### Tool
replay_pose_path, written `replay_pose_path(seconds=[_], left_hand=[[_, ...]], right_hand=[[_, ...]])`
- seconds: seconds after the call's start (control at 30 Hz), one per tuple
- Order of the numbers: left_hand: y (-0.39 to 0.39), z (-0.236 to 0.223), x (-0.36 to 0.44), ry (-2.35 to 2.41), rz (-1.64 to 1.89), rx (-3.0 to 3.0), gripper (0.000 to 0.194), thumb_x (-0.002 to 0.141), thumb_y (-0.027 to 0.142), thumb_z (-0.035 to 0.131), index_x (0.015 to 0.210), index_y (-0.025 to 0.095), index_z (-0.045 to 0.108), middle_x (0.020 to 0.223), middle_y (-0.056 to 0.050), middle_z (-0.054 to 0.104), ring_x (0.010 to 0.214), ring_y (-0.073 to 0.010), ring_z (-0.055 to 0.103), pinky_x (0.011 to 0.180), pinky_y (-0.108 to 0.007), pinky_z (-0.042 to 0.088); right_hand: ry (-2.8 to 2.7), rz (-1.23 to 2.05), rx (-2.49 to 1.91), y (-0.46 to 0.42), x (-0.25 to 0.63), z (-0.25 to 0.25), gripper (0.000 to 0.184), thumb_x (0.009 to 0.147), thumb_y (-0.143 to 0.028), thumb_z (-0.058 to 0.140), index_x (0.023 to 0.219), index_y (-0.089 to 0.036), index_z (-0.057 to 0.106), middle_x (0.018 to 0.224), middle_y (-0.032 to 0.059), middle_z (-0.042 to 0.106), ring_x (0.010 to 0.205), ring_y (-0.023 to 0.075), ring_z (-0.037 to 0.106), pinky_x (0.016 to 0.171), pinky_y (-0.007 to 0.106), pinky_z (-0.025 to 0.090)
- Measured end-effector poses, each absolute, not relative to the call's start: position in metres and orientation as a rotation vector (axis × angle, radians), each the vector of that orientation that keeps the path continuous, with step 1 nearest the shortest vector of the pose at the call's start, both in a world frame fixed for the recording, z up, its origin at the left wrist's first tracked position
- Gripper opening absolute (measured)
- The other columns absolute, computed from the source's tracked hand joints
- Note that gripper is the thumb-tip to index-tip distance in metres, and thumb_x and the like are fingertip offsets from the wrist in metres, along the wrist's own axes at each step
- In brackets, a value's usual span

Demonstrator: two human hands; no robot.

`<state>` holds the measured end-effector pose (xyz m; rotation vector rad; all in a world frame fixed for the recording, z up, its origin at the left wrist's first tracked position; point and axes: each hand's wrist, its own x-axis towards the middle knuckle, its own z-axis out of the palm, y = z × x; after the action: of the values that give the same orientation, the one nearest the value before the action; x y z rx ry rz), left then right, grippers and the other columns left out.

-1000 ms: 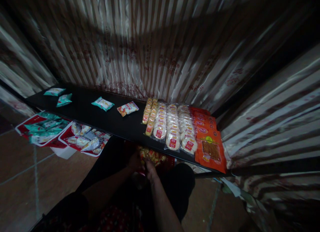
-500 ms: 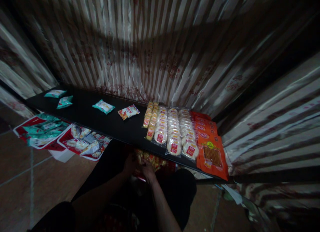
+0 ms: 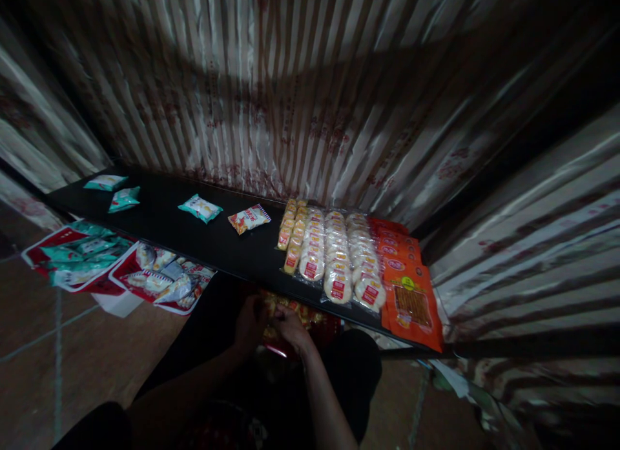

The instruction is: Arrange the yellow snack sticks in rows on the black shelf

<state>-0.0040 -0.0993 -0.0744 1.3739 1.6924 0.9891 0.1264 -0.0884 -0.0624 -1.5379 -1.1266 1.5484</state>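
My left hand (image 3: 250, 324) and my right hand (image 3: 291, 327) are close together in the dim area below the front edge of a long black table (image 3: 159, 204). Both are at a red container or bag of small yellow-wrapped snacks (image 3: 293, 311), and their grip is too dark to make out. On the table, from left to right, lie small teal packets (image 3: 200, 208), a red-and-white packet (image 3: 248, 219), bagged round crackers (image 3: 338, 283), and orange packs (image 3: 411, 305).
Striped satin curtains (image 3: 290, 101) hang behind and to the right of the table. Red-and-white printed packaging (image 3: 162, 279) and teal-topped packs (image 3: 77, 259) lie to the left, above a tiled brown floor (image 3: 62, 353). My dark-clad knees are below.
My hands have come slightly closer together, and my left hand sits a little lower. The table and its packs have shifted slightly lower in view.
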Motion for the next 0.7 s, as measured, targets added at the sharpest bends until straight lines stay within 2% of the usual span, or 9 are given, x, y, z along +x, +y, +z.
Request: replay_pose_path(seconds=[0.17, 0.3, 0.43, 0.53, 0.7], left_hand=[[-0.094, -0.056, -0.004, 1.620, 1.137, 1.529, 0.028, 0.082, 0.029, 0.047, 0.107, 0.018, 0.052, 0.105, -0.010, 0.061, 0.100, -0.0208, 0.058, 0.091, -0.034, 0.045], [-0.081, -0.042, -0.003, 1.606, 1.206, 1.559, 0.028, 0.085, 0.031, 0.045, 0.110, 0.018, 0.052, 0.106, -0.009, 0.061, 0.100, -0.0201, 0.058, 0.090, -0.033, 0.046], [-0.065, -0.031, -0.003, 1.571, 1.245, 1.571, 0.027, 0.086, 0.031, 0.044, 0.109, 0.019, 0.052, 0.104, -0.008, 0.062, 0.098, -0.0188, 0.059, 0.089, -0.032, 0.046], [-0.051, -0.025, 0.000, 1.570, 1.273, 1.534, 0.025, 0.087, 0.033, 0.044, 0.107, 0.020, 0.052, 0.102, -0.006, 0.062, 0.095, -0.0173, 0.060, 0.088, -0.031, 0.047], [-0.028, -0.023, 0.008, 1.592, 1.320, 1.443, 0.024, 0.087, 0.032, 0.044, 0.106, 0.020, 0.052, 0.105, -0.006, 0.062, 0.097, -0.0170, 0.060, 0.088, -0.031, 0.047]], right_hand=[[-1.291, 1.595, -1.328, -0.083, 0.133, -0.027, 0.003, 0.065, -0.022, 0.057, 0.064, -0.019, 0.057, 0.052, -0.0076, 0.048, 0.050, 0.0073, 0.035, 0.049, 0.019, 0.025], [-1.408, 1.496, -1.295, -0.071, 0.134, -0.007, 0.013, 0.072, -0.027, 0.055, 0.074, -0.018, 0.064, 0.059, -0.0049, 0.055, 0.055, 0.0090, 0.042, 0.052, 0.019, 0.031], [-1.467, 1.262, -1.359, -0.060, 0.129, 0.000, 0.016, 0.075, -0.030, 0.054, 0.078, -0.019, 0.066, 0.064, -0.0032, 0.057, 0.061, 0.0114, 0.048, 0.057, 0.020, 0.036], [-1.445, 1.145, -1.390, -0.052, 0.124, 0.001, 0.023, 0.077, -0.032, 0.053, 0.091, -0.020, 0.067, 0.071, -0.0014, 0.060, 0.065, 0.0135, 0.052, 0.062, 0.022, 0.040], [-1.325, 1.019, -1.515, -0.038, 0.115, 0.005, 0.036, 0.073, -0.023, 0.059, 0.108, -0.025, 0.063, 0.090, 0.0010, 0.068, 0.082, 0.0188, 0.061, 0.079, 0.028, 0.044]])
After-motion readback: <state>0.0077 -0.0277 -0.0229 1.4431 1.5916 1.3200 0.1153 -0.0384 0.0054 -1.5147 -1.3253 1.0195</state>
